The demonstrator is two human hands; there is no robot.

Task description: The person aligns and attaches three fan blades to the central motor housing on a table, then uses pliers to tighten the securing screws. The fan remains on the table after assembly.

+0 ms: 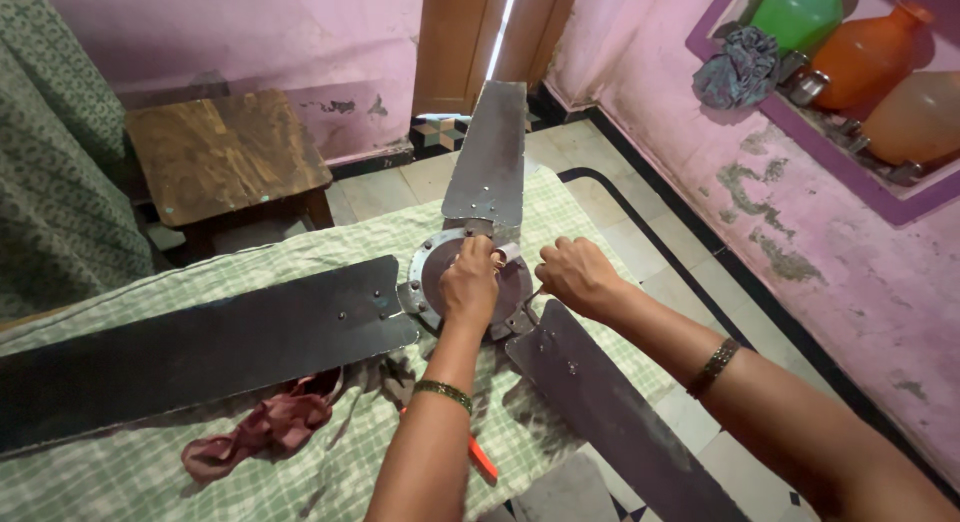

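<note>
A ceiling fan lies on a green checked cloth (150,472), its round grey motor hub (430,282) in the middle and three dark blades spreading out: one to the left (200,352), one to the far side (490,152), one to the near right (610,412). My left hand (470,282) rests on top of the hub, fingers closed around a small part at its centre. My right hand (575,272) is curled just right of the hub, near the root of the near right blade. What its fingers grip is hidden.
A crumpled maroon rag (265,427) lies below the left blade. An orange tool handle (482,460) pokes out under my left forearm. A wooden stool (225,157) stands behind, pink walls around, and a niche holds green (795,12) and orange (870,52) pots.
</note>
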